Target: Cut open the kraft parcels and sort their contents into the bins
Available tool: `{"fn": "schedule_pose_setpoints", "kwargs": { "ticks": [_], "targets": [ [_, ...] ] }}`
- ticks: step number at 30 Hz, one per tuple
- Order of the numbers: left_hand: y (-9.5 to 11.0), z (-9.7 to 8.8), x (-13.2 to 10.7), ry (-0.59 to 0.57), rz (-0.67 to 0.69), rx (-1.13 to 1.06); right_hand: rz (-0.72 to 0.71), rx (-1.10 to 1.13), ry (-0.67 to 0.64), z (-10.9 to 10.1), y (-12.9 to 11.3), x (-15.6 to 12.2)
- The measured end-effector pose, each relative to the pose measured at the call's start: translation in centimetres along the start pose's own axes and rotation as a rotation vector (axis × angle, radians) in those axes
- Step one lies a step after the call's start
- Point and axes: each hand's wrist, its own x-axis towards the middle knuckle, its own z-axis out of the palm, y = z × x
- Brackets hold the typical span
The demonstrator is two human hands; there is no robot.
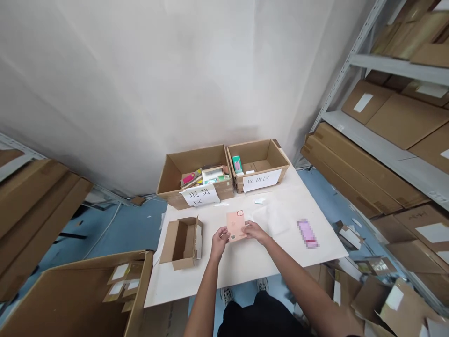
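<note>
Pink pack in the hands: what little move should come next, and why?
I'd suggest turning the pink pack over. The left hand and right hand hold it by opposite edges, so a flip seems easy, and only the face with the small red frame shows; its other side is hidden from this view.

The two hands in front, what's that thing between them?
A pink packet, with a small red-edged mark near its top right corner. The head view shows the left hand holding one side and the right hand the other.
</note>
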Motion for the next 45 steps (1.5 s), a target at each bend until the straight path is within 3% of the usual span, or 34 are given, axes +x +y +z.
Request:
{"fn": "schedule_pose_setpoints", "kwargs": {
  "ticks": [4, 7, 10, 14, 16, 18, 21, 25, 26, 30, 35, 38, 40, 42, 45],
  "targets": [
    [8.0, 1.2, -0.2, 0.015, 0.148, -0.178, -0.295, 0.150, -0.051, -1.2, -8.9, -2.1],
    [13.0, 2.0, -0.9, -0.014, 0.262, -0.211, -0.405, 0.173, -0.126, -1.8, -13.5, -4.2],
    [16.2, 2.6, -2.0, 0.010, 0.333, -0.175, -0.463, 0.200, -0.161, -2.4, -15.4, -6.0],
    [19.0, 4.2, -3.6, 0.224, 0.484, -0.021, -0.607, 0.185, -0.078, -2.3, -16.2, -7.1],
    [20.2, 5.7, -4.3, 0.126, 0.548, -0.009, -0.712, 0.126, -0.094, -1.6, -16.5, -7.5],
    [21.1, 7.1, -4.7, -0.018, 0.579, -0.040, -0.786, 0.017, -0.149, -0.9, -16.7, -7.9],
    [22.1, 7.6, -4.8, -0.029, 0.598, -0.134, -0.828, -0.102, -0.140, -0.5, -17.1, -8.3],
    [23.1, 5.6, -4.6, 0.023, 0.520, -0.267, -0.759, -0.026, 0.179, -2.0, -18.0, -8.1],
    [23.3, 5.1, -4.7, 0.013, 0.489, -0.278, -0.734, 0.008, 0.209, -2.5, -18.2, -8.0],
    [23.6, 4.8, -5.1, -0.041, 0.452, -0.259, -0.710, 0.117, 0.012, -3.3, -19.1, -8.0],
    [23.3, 7.1, -5.8, 0.201, 0.595, -0.116, -0.785, 0.166, 0.004, -2.2, -19.5, -8.8],
    [23.1, 8.1, -5.8, 0.056, 0.613, -0.094, -0.863, 0.014, -0.120, -1.2, -19.4, -9.3],
    [23.0, 7.9, -5.5, 0.011, 0.629, -0.137, -0.887, -0.101, -0.183, -0.7, -19.4, -9.1],
    [23.0, 6.8, -5.0, 0.043, 0.615, -0.206, -0.870, -0.120, -0.100, -0.5, -19.5, -8.3],
    [22.7, 3.9, -3.9, 0.090, 0.516, -0.293, -0.786, -0.041, 0.177, -0.3, -19.8, -5.9]
  ]
}}
